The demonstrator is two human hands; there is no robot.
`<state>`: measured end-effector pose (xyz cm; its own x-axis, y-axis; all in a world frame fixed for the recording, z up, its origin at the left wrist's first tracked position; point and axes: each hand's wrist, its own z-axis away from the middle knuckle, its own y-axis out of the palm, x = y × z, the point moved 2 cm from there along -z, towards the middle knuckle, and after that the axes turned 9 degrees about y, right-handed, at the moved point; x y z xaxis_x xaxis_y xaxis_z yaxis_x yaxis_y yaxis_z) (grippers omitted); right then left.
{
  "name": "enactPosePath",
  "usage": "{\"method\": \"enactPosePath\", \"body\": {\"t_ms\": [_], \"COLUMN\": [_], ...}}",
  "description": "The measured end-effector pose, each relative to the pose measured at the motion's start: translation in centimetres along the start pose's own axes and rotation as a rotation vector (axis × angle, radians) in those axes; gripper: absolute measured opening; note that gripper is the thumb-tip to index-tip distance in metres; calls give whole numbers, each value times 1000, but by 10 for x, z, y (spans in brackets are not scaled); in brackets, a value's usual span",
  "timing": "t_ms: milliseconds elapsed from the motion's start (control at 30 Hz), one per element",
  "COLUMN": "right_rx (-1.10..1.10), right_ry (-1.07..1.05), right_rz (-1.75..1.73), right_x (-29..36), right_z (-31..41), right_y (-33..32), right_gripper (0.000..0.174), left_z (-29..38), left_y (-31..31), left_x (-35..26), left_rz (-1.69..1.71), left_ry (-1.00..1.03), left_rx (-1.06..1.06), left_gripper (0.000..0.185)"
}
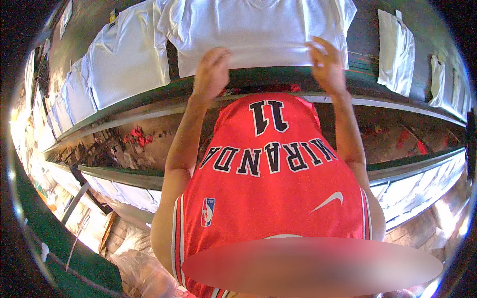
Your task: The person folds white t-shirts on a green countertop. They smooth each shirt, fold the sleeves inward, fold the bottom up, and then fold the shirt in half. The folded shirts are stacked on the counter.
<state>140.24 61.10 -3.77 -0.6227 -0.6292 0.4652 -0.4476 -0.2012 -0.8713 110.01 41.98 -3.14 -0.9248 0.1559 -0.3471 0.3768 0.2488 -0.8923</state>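
A white T-shirt [261,41] lies flat on the dark table in front of me, its lower edge towards my body. My left hand [214,70] is over the left part of that edge, fingers bent and blurred; whether it pinches the cloth I cannot tell. Over the right part is my right hand [328,65], its fingers apart, with no cloth visibly gripped. A faint crease runs across the shirt between the hands. Another white V-neck T-shirt [130,56] lies to the left, beside the first one.
More white shirts [78,85] line the table to the left. Narrow white cloth pieces [397,52] lie on the right. Below the table's pale rail [391,104] are scraps, some of them red [138,136]. Behind me are another bench with white cloth [421,186] and clear plastic sheeting [145,272].
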Motion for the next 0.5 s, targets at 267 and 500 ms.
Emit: {"method": "enactPosePath", "body": {"t_ms": [267,500], "right_rx": [123,-81], "right_ry": [-257,-232], "right_rz": [149,203], "right_x": [-34,-22], "right_z": [-93,-97], "right_y": [63,72], "right_gripper": [59,60], "left_z": [-67,-77], "left_y": [59,62], "left_x": [-38,-26], "left_rz": [61,-34], "left_ry": [413,368], "left_rx": [284,309], "left_gripper": [49,64]}}
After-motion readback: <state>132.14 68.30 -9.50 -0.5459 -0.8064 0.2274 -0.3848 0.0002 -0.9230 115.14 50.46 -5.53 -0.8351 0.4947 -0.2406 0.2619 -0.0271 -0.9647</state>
